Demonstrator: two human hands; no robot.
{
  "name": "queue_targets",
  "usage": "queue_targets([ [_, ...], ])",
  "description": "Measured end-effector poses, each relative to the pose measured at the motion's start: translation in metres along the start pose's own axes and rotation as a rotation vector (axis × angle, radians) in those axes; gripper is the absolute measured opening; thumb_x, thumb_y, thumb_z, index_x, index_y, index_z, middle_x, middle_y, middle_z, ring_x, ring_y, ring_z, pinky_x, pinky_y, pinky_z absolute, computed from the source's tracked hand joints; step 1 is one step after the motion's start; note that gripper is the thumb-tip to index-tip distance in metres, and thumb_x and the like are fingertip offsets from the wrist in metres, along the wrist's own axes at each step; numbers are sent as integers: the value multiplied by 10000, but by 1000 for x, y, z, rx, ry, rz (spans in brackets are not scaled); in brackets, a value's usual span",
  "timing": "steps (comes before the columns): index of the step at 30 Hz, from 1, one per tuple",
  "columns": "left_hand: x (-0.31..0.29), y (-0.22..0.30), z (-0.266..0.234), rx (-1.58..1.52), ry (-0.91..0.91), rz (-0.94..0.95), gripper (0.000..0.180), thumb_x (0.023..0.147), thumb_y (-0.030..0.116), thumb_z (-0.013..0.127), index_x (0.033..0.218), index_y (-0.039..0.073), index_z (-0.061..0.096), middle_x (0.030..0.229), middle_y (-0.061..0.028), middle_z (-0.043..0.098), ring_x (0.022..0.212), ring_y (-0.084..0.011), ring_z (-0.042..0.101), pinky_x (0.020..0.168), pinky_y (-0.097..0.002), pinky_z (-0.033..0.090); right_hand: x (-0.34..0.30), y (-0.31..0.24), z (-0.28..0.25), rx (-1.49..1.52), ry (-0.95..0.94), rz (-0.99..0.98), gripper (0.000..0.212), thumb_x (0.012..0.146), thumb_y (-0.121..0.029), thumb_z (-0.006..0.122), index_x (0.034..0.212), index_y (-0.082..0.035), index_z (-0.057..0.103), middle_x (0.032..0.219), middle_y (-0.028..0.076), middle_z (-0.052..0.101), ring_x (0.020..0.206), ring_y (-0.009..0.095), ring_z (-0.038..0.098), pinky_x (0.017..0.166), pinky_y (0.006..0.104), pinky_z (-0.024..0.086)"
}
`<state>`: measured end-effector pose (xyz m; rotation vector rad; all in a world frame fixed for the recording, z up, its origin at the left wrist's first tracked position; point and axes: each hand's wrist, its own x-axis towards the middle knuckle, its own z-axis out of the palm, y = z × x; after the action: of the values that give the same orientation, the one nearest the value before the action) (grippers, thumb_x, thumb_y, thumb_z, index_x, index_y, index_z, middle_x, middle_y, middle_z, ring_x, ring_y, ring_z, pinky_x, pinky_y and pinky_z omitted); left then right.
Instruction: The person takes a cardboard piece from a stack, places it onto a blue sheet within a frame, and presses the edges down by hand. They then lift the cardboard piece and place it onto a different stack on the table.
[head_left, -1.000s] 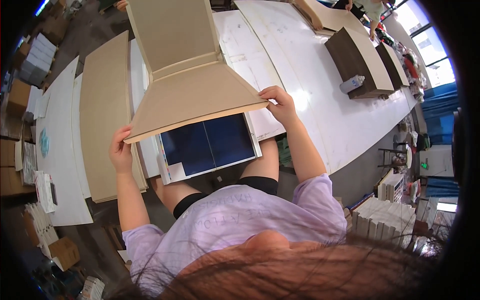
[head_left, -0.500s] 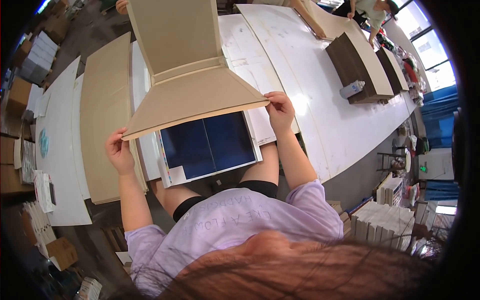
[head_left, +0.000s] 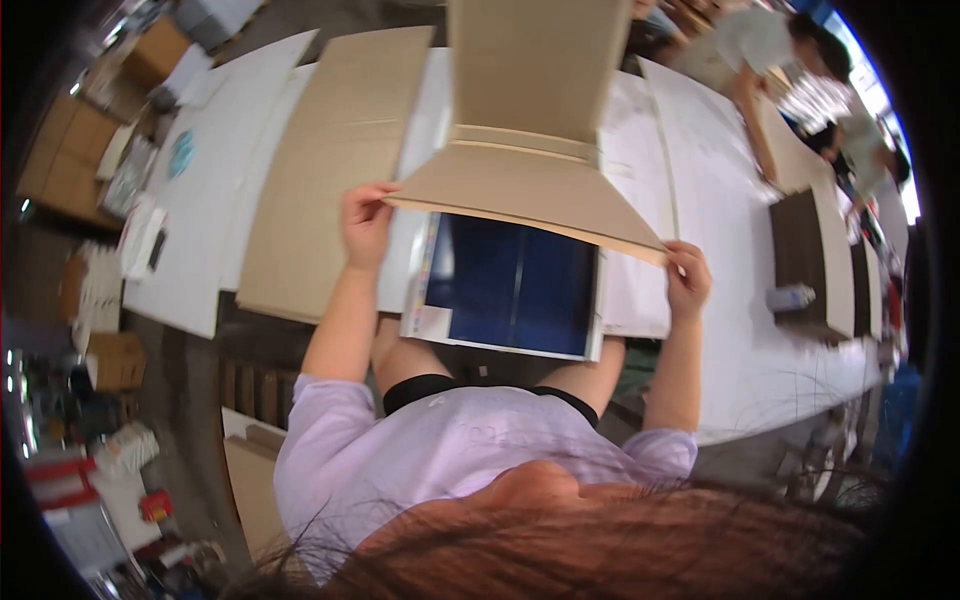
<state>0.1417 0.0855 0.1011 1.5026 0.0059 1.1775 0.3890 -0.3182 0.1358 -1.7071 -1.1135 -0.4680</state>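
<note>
1. Tan cardboard panel (head_left: 530, 185), creased across: near flap wide and slanting, far part rising out at the top of view. Sits above the near edge of the white-topped table (head_left: 720, 200).
2. Left hand (head_left: 367, 222): fingers and thumb pinched narrow on the flap's left near corner.
3. Right hand (head_left: 688, 275): similar narrow pinch on the right near corner (this corner shows lower in view than the left).
4. Below the flap: dark blue printed sheet (head_left: 520, 285) with white margins and a pale line down its middle, at the table's near edge; its far side is hidden by the flap.
5. Left of the panel: long tan cardboard sheets (head_left: 340, 170), reaching the table's near edge.
6. Toward the table's right edge: dark-sided stack of boards (head_left: 815, 260), a pale cylindrical can (head_left: 790, 298) at its side (blurred; contact unclear).
7. Far right corner: co-worker in a pale top (head_left: 735, 48), leaning over the table.
</note>
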Motion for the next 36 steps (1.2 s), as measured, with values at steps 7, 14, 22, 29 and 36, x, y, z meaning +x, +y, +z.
queue_targets([
  [7,2,12,3,-61,-30,29,323,787,-190,543,961,79,501,1050,-117,596,948,-159,585,815,-263,489,-2,-10,2,61,-20,85,191,739,161,602,811,-11,558,939,137,644,848,216,620,707,291,514],
  [14,20,28,-11,408,-184,332,270,766,-159,600,904,68,553,969,-135,652,850,-209,645,713,-278,523,-3,-4,0,159,-48,147,188,751,154,594,823,-13,544,951,134,627,875,204,599,719,277,489],
  [22,15,38,4,-193,-79,-271,131,848,-64,577,882,59,548,855,-70,629,790,-178,643,687,-291,542,1,-4,20,651,114,385,119,840,67,568,904,-20,519,949,79,554,856,151,518,789,273,438],
  [29,58,38,32,-474,207,-535,113,864,12,576,909,80,498,834,-47,588,690,-137,606,642,-267,517,48,-99,101,-346,415,-368,172,847,-45,589,1016,-51,560,1025,94,593,957,222,559,859,363,441],
  [36,76,27,40,-286,200,-280,116,877,2,564,961,67,517,862,-31,553,660,-104,578,615,-230,502,109,-142,227,-608,-15,-496,338,804,-139,599,1140,-162,622,1192,-32,591,1112,116,542,1016,345,328],
])
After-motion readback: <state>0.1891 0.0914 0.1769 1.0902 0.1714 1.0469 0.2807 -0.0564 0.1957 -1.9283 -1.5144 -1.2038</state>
